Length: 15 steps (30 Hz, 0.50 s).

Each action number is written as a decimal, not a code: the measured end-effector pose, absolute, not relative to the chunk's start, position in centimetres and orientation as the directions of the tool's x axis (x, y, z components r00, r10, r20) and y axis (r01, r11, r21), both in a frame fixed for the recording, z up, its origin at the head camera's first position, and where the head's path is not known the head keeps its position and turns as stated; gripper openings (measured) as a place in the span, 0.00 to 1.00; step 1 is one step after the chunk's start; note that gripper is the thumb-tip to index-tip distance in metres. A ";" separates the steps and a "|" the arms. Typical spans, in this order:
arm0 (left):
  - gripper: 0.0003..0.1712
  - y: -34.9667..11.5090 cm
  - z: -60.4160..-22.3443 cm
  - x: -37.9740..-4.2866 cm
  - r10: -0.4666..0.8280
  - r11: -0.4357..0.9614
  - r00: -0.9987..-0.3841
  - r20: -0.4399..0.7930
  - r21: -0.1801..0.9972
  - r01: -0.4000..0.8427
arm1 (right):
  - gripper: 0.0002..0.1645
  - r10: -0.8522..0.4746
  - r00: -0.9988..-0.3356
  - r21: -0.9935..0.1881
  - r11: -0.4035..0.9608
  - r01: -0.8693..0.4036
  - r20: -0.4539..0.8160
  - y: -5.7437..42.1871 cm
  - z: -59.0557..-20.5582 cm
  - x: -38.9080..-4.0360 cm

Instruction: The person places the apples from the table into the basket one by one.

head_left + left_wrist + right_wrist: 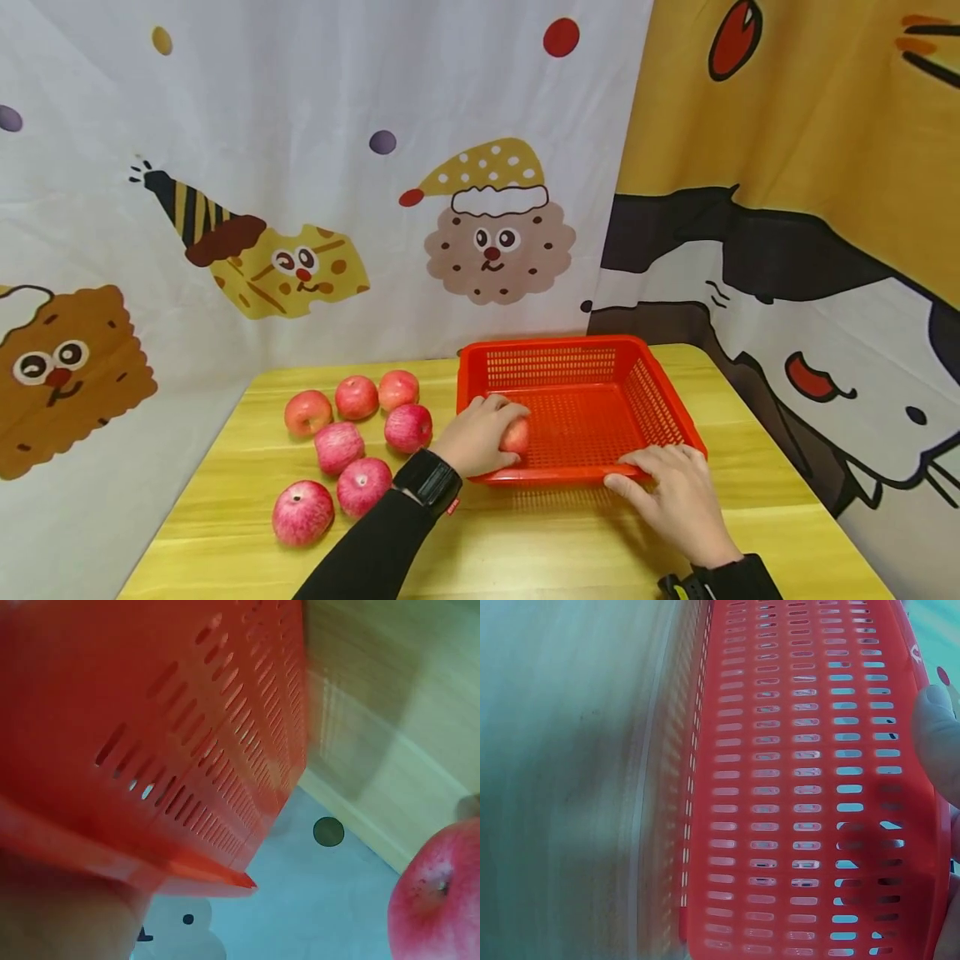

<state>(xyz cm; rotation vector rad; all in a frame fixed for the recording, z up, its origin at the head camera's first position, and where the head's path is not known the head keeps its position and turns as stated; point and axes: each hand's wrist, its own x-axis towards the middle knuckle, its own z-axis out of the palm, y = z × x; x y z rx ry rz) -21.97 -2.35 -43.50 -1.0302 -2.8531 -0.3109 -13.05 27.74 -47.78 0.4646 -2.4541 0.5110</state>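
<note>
My left hand [478,437] holds an apple [516,437] just inside the near left corner of a red plastic basket [570,476]. Its fingers lie over the apple's top, and the basket's wall hides that apple in the left wrist view. At the near right corner, my right hand [675,496] grips the basket's front rim, fingers over the inner side and thumb outside. The right wrist view shows the thumb [937,739] against the slotted basket wall [787,787].
Several red apples [339,448] lie loose on the wooden table [225,467], left of the basket. One apple [442,900] shows large at the right of the left wrist view. A cartoon-printed curtain [300,167] hangs behind the table and along its right side.
</note>
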 end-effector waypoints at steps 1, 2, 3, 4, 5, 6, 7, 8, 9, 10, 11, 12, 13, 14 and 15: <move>0.37 -2.3 -43.6 -22.1 0.624 0.754 -0.768 0.141 0.149 0.640 | 0.21 -0.212 -0.766 -0.246 0.866 -0.435 0.607 27.7 -47.8 -13.1; 0.36 -2.3 -43.6 -22.2 0.628 0.755 -0.768 0.129 0.138 0.641 | 0.21 -0.216 -0.762 -0.239 0.867 -0.437 0.611 27.6 -47.8 -13.2; 0.35 -2.2 -43.7 -22.3 0.630 0.757 -0.767 0.121 0.124 0.641 | 0.21 -0.219 -0.757 -0.233 0.867 -0.440 0.615 27.6 -47.8 -13.2; 0.34 -2.2 -43.8 -22.4 0.634 0.757 -0.765 0.115 0.110 0.644 | 0.21 -0.225 -0.751 -0.226 0.866 -0.446 0.621 27.5 -47.9 -13.3; 0.33 -2.2 -43.8 -22.4 0.635 0.758 -0.764 0.111 0.099 0.645 | 0.20 -0.228 -0.745 -0.221 0.865 -0.450 0.627 27.4 -47.9 -13.3; 0.33 -2.2 -43.9 -22.4 0.638 0.758 -0.763 0.108 0.088 0.646 | 0.20 -0.230 -0.740 -0.217 0.864 -0.454 0.632 27.4 -48.0 -13.3; 0.32 -2.2 -44.0 -22.4 0.640 0.757 -0.760 0.111 0.078 0.649 | 0.20 -0.229 -0.735 -0.216 0.863 -0.456 0.638 27.3 -48.0 -13.3; 0.31 -2.2 -44.0 -22.4 0.641 0.756 -0.759 0.114 0.075 0.650 | 0.20 -0.227 -0.733 -0.218 0.862 -0.457 0.641 27.3 -48.0 -13.3; 0.31 -2.2 -44.0 -22.3 0.643 0.754 -0.757 0.119 0.077 0.653 | 0.20 -0.224 -0.731 -0.219 0.862 -0.457 0.645 27.3 -48.0 -13.2; 0.30 -2.2 -44.0 -22.3 0.643 0.752 -0.756 0.127 0.086 0.654 | 0.20 -0.221 -0.731 -0.222 0.862 -0.456 0.645 27.4 -48.1 -13.2; 0.30 -2.2 -44.1 -22.3 0.641 0.749 -0.754 0.139 0.100 0.655 | 0.20 -0.215 -0.735 -0.227 0.863 -0.452 0.644 27.4 -48.1 -13.2; 0.30 -2.2 -44.1 -22.3 0.643 0.741 -0.749 0.162 0.115 0.661 | 0.20 -0.211 -0.738 -0.230 0.864 -0.447 0.641 27.5 -48.1 -13.2; 0.28 -2.2 -44.0 -22.3 0.641 0.734 -0.745 0.186 0.136 0.665 | 0.20 -0.207 -0.742 -0.234 0.866 -0.442 0.638 27.6 -48.1 -13.2; 0.28 -2.3 -44.0 -22.2 0.637 0.727 -0.741 0.214 0.154 0.669 | 0.20 -0.203 -0.746 -0.236 0.868 -0.438 0.634 27.7 -48.1 -13.2; 0.27 -2.4 -43.9 -22.2 0.634 0.716 -0.733 0.248 0.171 0.677 | 0.20 -0.200 -0.750 -0.239 0.869 -0.433 0.631 27.7 -48.1 -13.2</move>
